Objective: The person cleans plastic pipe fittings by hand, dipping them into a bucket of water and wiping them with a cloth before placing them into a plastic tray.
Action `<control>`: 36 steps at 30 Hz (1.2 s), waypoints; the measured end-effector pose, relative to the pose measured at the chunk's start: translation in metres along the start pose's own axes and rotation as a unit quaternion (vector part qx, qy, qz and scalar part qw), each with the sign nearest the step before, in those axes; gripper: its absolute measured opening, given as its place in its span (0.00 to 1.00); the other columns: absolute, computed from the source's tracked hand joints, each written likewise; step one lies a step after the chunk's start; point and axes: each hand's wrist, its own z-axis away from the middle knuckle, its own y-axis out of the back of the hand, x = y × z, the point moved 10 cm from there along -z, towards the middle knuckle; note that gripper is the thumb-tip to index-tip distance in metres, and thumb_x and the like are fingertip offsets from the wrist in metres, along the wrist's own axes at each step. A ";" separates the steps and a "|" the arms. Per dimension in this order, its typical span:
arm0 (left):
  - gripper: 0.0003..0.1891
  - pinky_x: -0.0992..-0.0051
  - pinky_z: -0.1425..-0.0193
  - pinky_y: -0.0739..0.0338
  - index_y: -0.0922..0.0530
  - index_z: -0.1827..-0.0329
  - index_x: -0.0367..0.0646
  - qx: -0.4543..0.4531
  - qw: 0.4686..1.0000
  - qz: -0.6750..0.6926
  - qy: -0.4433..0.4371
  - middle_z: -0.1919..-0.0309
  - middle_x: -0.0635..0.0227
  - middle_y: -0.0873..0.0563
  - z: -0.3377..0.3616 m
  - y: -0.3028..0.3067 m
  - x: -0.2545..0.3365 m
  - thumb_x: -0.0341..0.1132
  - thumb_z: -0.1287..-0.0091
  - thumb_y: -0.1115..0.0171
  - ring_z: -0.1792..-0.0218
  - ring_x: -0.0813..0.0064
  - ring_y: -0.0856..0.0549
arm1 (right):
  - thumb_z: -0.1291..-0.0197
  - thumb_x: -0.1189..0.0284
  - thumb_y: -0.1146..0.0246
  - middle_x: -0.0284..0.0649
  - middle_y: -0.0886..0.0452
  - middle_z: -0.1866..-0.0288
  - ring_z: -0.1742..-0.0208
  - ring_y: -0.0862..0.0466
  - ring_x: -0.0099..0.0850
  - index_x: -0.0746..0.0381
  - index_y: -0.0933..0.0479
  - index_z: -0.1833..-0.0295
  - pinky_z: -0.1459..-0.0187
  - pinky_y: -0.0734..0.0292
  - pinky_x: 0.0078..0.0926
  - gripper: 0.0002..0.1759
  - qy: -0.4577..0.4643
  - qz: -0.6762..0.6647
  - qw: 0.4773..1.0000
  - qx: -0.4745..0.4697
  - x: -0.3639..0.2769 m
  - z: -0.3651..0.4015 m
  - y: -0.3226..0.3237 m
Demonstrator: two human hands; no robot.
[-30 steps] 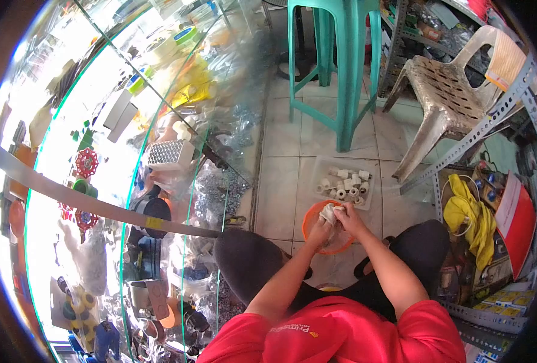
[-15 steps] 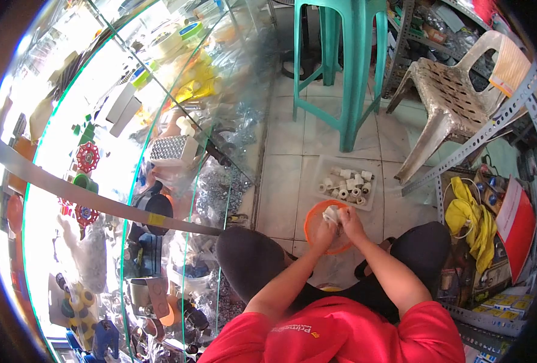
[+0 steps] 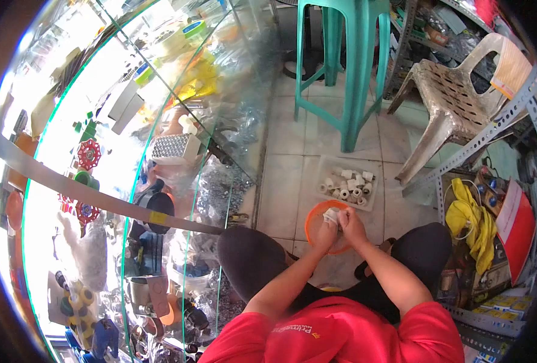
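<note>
Both of my hands are over an orange basin [image 3: 310, 225] on the floor between my knees. My left hand [image 3: 324, 235] is closed around a small white piece [image 3: 330, 215] that looks like a pipe fitting, its end showing above the fingers. Close against it on the right is my right hand [image 3: 353, 226], fingers curled in; what they hold, if anything, is hidden. Just beyond the basin stands a clear plastic tub [image 3: 370, 202] with several white pipe fittings [image 3: 344, 193] in it.
A glass display case [image 3: 177, 175] full of hardware runs along my left. Ahead stands a green plastic stool [image 3: 352, 91]. To the right are a worn plastic chair [image 3: 447, 91], a metal shelf frame [image 3: 492, 133] and a yellow cloth [image 3: 471, 221].
My right hand has shifted very slightly beside the white piece. The view has moved a little; the tub and basin stay in place.
</note>
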 end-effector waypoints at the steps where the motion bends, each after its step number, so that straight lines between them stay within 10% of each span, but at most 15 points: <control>1: 0.17 0.60 0.60 0.30 0.28 0.56 0.35 0.011 1.000 0.008 -0.005 0.64 0.44 0.23 0.007 0.000 0.011 0.38 0.36 0.62 0.60 0.52 0.22 | 0.43 0.59 0.48 0.49 0.24 0.66 0.63 0.24 0.47 0.63 0.35 0.57 0.61 0.30 0.38 0.18 -0.008 -0.009 1.000 -0.009 0.009 -0.004 -0.005; 4: 0.17 0.62 0.60 0.29 0.29 0.54 0.35 -0.028 0.995 -0.101 0.005 0.64 0.46 0.22 -0.008 -0.022 -0.035 0.38 0.36 0.61 0.60 0.54 0.22 | 0.43 0.59 0.48 0.49 0.25 0.64 0.62 0.24 0.47 0.62 0.35 0.58 0.61 0.30 0.38 0.17 0.013 0.007 1.000 -0.028 0.014 -0.008 -0.007; 8: 0.17 0.65 0.60 0.29 0.29 0.54 0.36 -0.015 0.907 0.375 0.193 0.67 0.52 0.21 0.002 -0.016 -0.025 0.38 0.36 0.61 0.63 0.60 0.21 | 0.43 0.60 0.47 0.50 0.26 0.64 0.59 0.26 0.49 0.62 0.35 0.57 0.59 0.32 0.39 0.17 0.144 0.085 0.984 -0.057 -0.042 0.010 -0.002; 11: 0.17 0.67 0.60 0.29 0.29 0.55 0.34 -0.008 0.852 0.415 0.318 0.67 0.55 0.21 0.009 -0.017 -0.033 0.38 0.36 0.61 0.64 0.65 0.21 | 0.43 0.60 0.48 0.50 0.26 0.63 0.58 0.26 0.48 0.63 0.35 0.56 0.57 0.32 0.39 0.17 0.191 0.090 0.975 -0.065 -0.059 0.015 0.001; 14: 0.19 0.65 0.59 0.29 0.31 0.53 0.32 -0.071 0.977 0.195 0.048 0.64 0.51 0.22 -0.019 -0.016 -0.034 0.39 0.35 0.62 0.62 0.61 0.21 | 0.42 0.59 0.49 0.49 0.25 0.61 0.57 0.26 0.47 0.63 0.34 0.55 0.56 0.32 0.39 0.18 0.085 0.071 0.990 -0.084 -0.040 0.008 0.000; 21: 0.18 0.63 0.55 0.31 0.30 0.55 0.31 0.053 0.996 0.071 -0.024 0.59 0.47 0.23 0.008 -0.001 0.010 0.37 0.36 0.63 0.58 0.54 0.23 | 0.41 0.60 0.50 0.51 0.25 0.61 0.60 0.24 0.48 0.63 0.35 0.54 0.59 0.31 0.40 0.18 -0.078 -0.067 0.986 -0.129 0.027 -0.011 -0.021; 24: 0.18 0.66 0.53 0.31 0.30 0.52 0.32 0.025 0.995 0.094 0.012 0.58 0.51 0.23 0.004 0.002 0.004 0.37 0.35 0.63 0.57 0.59 0.23 | 0.39 0.57 0.52 0.49 0.26 0.65 0.63 0.24 0.44 0.63 0.36 0.57 0.62 0.31 0.37 0.19 0.117 0.050 0.992 0.022 -0.007 0.002 -0.009; 29: 0.18 0.71 0.53 0.31 0.30 0.51 0.34 -0.041 0.951 0.213 0.218 0.59 0.60 0.23 -0.006 -0.012 -0.043 0.37 0.34 0.62 0.57 0.69 0.24 | 0.40 0.58 0.52 0.46 0.27 0.64 0.62 0.25 0.44 0.62 0.36 0.57 0.60 0.31 0.37 0.17 0.109 0.054 0.991 -0.053 -0.043 0.011 0.001; 33: 0.16 0.70 0.57 0.28 0.29 0.55 0.38 -0.079 0.863 0.460 0.195 0.64 0.63 0.22 -0.008 -0.031 -0.040 0.39 0.33 0.61 0.64 0.67 0.21 | 0.39 0.54 0.54 0.40 0.28 0.72 0.75 0.26 0.35 0.61 0.35 0.63 0.72 0.31 0.33 0.19 0.150 -0.118 0.981 0.029 -0.022 -0.004 0.010; 36: 0.13 0.69 0.60 0.25 0.29 0.57 0.42 -0.234 0.755 0.600 0.120 0.67 0.65 0.23 0.003 -0.036 0.020 0.40 0.33 0.59 0.69 0.68 0.20 | 0.38 0.51 0.57 0.34 0.32 0.80 0.87 0.36 0.25 0.58 0.35 0.69 0.85 0.40 0.26 0.22 -0.197 -0.340 0.908 -0.145 0.022 -0.001 -0.022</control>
